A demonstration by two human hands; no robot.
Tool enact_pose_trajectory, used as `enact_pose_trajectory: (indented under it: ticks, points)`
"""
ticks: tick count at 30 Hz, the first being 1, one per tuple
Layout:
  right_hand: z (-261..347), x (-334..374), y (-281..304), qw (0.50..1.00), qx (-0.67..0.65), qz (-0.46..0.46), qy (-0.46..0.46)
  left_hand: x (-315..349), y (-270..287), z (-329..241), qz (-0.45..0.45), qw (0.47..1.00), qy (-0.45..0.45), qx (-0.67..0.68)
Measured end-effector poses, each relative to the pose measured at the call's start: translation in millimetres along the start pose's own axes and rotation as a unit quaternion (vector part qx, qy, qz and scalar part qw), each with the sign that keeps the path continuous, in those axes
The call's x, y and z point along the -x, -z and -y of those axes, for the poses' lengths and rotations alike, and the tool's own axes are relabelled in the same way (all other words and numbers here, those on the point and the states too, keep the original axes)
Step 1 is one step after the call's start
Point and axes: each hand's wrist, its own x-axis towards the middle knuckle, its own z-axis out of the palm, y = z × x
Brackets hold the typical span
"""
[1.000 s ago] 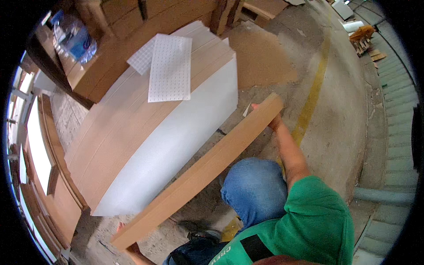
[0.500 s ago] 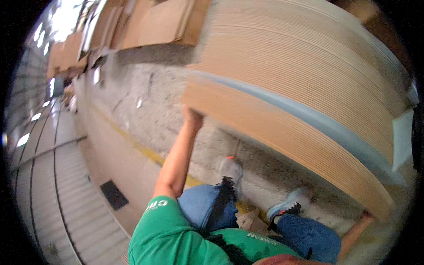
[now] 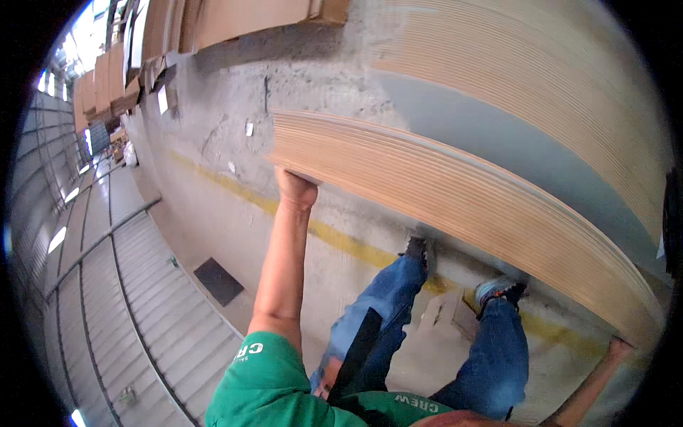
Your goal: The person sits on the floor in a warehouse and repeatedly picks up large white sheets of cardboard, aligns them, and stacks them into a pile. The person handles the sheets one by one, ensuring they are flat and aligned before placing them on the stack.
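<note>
A long bundle of flat corrugated cardboard sheets point(image 3: 441, 196) spans the view in front of me, its layered edges facing me. My left hand point(image 3: 295, 188) is closed around the bundle's left end from beneath, the arm stretched out. At the far right end, my right hand point(image 3: 620, 347) grips the lower corner; its fingers are mostly hidden. Beyond the bundle stands a larger stack of the same cardboard point(image 3: 526, 78), apart from it by a blue-grey strip whose nature I cannot make out.
Flattened brown boxes point(image 3: 249, 21) lean at the upper left. A yellow line point(image 3: 341, 242) crosses the concrete floor beneath me. A small cardboard piece point(image 3: 449, 313) lies between my legs. To the left are a dark mat point(image 3: 218, 281) and a corrugated metal wall point(image 3: 153, 306) with a pipe.
The bundle has come away from the large stack towards me, widening the strip between them. Both hands keep their hold, and I have stepped back, my feet now near the yellow line.
</note>
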Motion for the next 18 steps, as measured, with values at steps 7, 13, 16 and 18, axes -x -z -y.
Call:
enact_pose_trajectory:
  ticks: [7, 13, 16, 18]
  points:
    - [88, 35, 2, 0.996, -0.028, 0.071, -0.05, 70, 49, -139, -0.092, 0.994, -0.018, -0.059]
    - [301, 146, -74, 0.946, -0.186, -0.01, -0.264, 158, 94, -271, -0.147, 0.988, -0.007, -0.037]
    - [372, 162, -44, 0.952, -0.158, 0.143, -0.218, 217, 140, -319, -0.156, 0.987, 0.009, 0.024]
    - [446, 203, -48, 0.952, -0.157, 0.158, -0.212, 264, 152, -353, -0.182, 0.982, 0.034, 0.047]
